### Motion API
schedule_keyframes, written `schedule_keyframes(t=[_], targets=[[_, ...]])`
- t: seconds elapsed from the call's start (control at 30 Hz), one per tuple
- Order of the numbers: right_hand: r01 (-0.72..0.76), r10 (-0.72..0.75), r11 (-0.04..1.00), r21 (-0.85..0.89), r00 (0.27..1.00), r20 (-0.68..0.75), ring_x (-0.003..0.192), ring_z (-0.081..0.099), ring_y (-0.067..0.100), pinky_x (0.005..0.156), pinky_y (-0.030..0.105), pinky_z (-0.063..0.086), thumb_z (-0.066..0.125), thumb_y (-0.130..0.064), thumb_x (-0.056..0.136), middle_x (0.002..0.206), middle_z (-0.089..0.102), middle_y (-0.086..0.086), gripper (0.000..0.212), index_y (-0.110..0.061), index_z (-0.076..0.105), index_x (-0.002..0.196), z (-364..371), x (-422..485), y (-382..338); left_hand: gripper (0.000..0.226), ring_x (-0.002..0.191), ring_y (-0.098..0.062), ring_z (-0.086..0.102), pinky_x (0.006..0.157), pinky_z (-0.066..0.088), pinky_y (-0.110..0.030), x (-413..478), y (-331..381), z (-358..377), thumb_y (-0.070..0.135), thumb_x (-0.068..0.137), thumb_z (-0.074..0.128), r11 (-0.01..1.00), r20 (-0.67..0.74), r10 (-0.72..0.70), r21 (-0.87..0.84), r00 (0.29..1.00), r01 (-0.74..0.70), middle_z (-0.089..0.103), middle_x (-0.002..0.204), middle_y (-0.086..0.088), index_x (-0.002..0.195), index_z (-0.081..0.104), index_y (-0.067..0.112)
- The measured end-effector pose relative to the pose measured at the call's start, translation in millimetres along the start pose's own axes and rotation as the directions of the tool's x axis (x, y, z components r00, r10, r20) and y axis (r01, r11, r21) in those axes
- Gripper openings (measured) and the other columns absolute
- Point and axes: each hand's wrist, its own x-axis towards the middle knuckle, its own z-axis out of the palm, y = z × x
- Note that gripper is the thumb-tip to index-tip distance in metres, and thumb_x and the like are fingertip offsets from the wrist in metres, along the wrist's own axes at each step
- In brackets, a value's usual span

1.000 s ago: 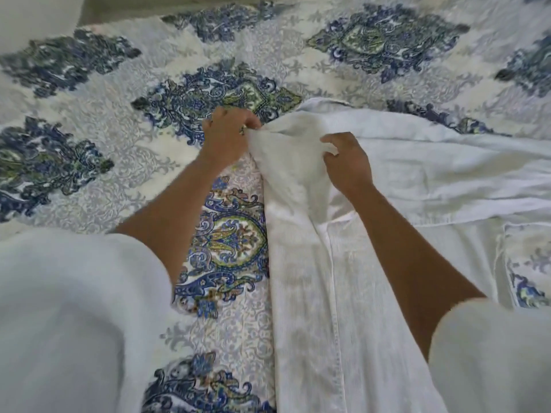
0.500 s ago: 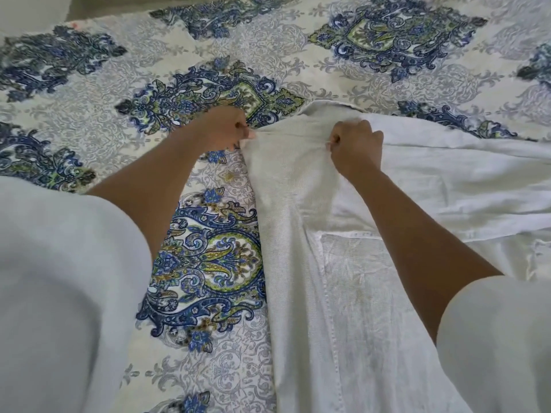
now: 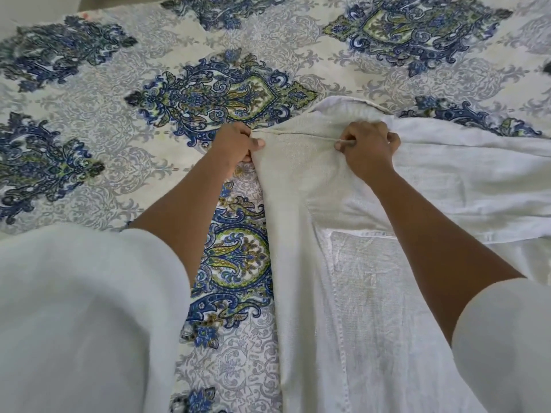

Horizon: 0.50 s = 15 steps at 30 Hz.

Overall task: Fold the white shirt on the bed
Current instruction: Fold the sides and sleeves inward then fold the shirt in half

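The white shirt (image 3: 372, 293) lies on the bed (image 3: 89, 129), reaching from the near edge of view up to its collar end at centre. A long fold runs down its left side, and a chest pocket shows near the middle. My left hand (image 3: 235, 144) pinches the shirt's upper left corner. My right hand (image 3: 368, 147) grips a ridge of cloth just below the collar. The fabric between the two hands is pulled taut. More of the shirt spreads off to the right.
The bedspread, cream with blue and green paisley medallions (image 3: 220, 93), covers the whole bed to the left and beyond the shirt. My white sleeves (image 3: 74, 308) fill the lower left and lower right corners.
Both hands have spread slightly apart and drawn the shirt's top edge tight. The loose bunch of cloth between them a second ago now lies flatter.
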Motion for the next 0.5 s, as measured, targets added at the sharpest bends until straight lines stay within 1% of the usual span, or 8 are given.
schedule_keyframes(t=[0.13, 0.2, 0.23, 0.3, 0.37, 0.4, 0.43, 0.5], targets=[[0.012, -0.012, 0.998, -0.060, 1.000, -0.002, 0.121, 0.037, 0.024, 0.108, 0.042, 0.013, 0.051, -0.022, 0.092, 0.114, 0.056, 0.004, 0.015, -0.016, 0.059, 0.103, -1.4, -7.5, -3.8, 0.018, 0.087, -0.022, 0.054, 0.079, 0.050, -0.041, -5.9, -4.2, 11.9, 0.016, 0.086, 0.065, 0.992, -0.139, 0.127, 0.036, 0.982, -0.123, 0.057, 0.097, -0.009, 0.099, 0.056, 0.006], [0.022, -0.028, 0.997, -0.069, 0.995, -0.092, 0.121, 0.039, 0.026, 0.109, 0.042, 0.014, 0.050, -0.023, 0.091, 0.122, 0.052, 0.007, 0.027, -0.014, 0.055, 0.116, -1.7, -30.0, -11.9, 0.035, 0.102, -0.024, 0.052, 0.092, 0.044, -0.042, -22.5, -9.0, 22.2, 0.028, 0.091, 0.057, 0.978, -0.191, 0.200, 0.096, 0.961, -0.184, 0.054, 0.112, -0.011, 0.116, 0.051, 0.004], [0.032, -0.033, 0.999, -0.010, 0.980, -0.194, 0.119, 0.041, 0.026, 0.107, 0.040, 0.018, 0.051, -0.022, 0.089, 0.121, 0.053, 0.009, 0.030, -0.012, 0.055, 0.118, -1.5, -49.4, -19.0, 0.045, 0.115, -0.026, 0.047, 0.100, 0.039, -0.042, -34.3, -13.6, 28.1, 0.031, 0.092, 0.053, 0.948, -0.245, 0.291, 0.202, 0.925, -0.245, 0.048, 0.124, -0.013, 0.127, 0.046, 0.004], [0.087, -0.023, 0.984, 0.155, 0.926, -0.376, 0.109, 0.045, 0.022, 0.097, 0.034, 0.029, 0.050, -0.013, 0.087, 0.112, 0.058, 0.011, 0.027, -0.007, 0.058, 0.112, 5.3, -101.8, -33.4, 0.050, 0.132, -0.031, 0.032, 0.112, 0.025, -0.043, -71.0, -26.2, 41.3, 0.027, 0.093, 0.045, 0.802, -0.260, 0.535, 0.455, 0.804, -0.387, 0.037, 0.142, -0.018, 0.136, 0.039, 0.003], [0.060, 0.061, 0.954, 0.294, 0.920, -0.387, 0.099, 0.044, 0.017, 0.088, 0.031, 0.037, 0.046, -0.006, 0.087, 0.102, 0.060, 0.010, 0.023, -0.004, 0.060, 0.105, 15.8, -156.6, -40.0, 0.048, 0.139, -0.028, 0.025, 0.114, 0.016, -0.039, -108.1, -47.7, 52.9, 0.023, 0.094, 0.037, 0.591, -0.059, 0.705, 0.598, 0.707, -0.541, 0.034, 0.148, -0.014, 0.137, 0.039, 0.004], [-0.020, 0.145, 0.938, 0.346, 0.930, -0.338, 0.097, 0.045, 0.017, 0.087, 0.033, 0.041, 0.046, -0.007, 0.088, 0.101, 0.060, 0.009, 0.022, -0.004, 0.060, 0.104, 20.8, -177.4, -39.1, 0.048, 0.140, -0.027, 0.025, 0.113, 0.016, -0.038, -122.7, -58.0, 55.9, 0.023, 0.094, 0.034, 0.482, 0.064, 0.736, 0.649, 0.674, -0.588, 0.033, 0.149, -0.013, 0.138, 0.039, 0.004], [-0.126, 0.241, 0.917, 0.380, 0.931, -0.274, 0.098, 0.046, 0.018, 0.087, 0.037, 0.043, 0.049, -0.009, 0.089, 0.102, 0.060, 0.009, 0.020, -0.004, 0.060, 0.105, 25.1, -193.3, -36.9, 0.050, 0.141, -0.027, 0.025, 0.112, 0.017, -0.039, -129.7, -71.3, 57.5, 0.024, 0.095, 0.032, 0.405, 0.164, 0.726, 0.683, 0.668, -0.608, 0.032, 0.150, -0.012, 0.140, 0.037, 0.004], [-0.268, 0.346, 0.891, 0.367, 0.924, -0.165, 0.104, 0.049, 0.023, 0.091, 0.040, 0.043, 0.057, -0.017, 0.088, 0.107, 0.059, 0.009, 0.025, -0.005, 0.059, 0.109, 30.7, -207.6, -31.8, 0.056, 0.142, -0.027, 0.021, 0.113, 0.015, -0.039, -138.7, -88.0, 58.1, 0.030, 0.095, 0.027, 0.365, 0.264, 0.628, 0.731, 0.732, -0.577, 0.025, 0.153, -0.012, 0.144, 0.028, 0.003]])
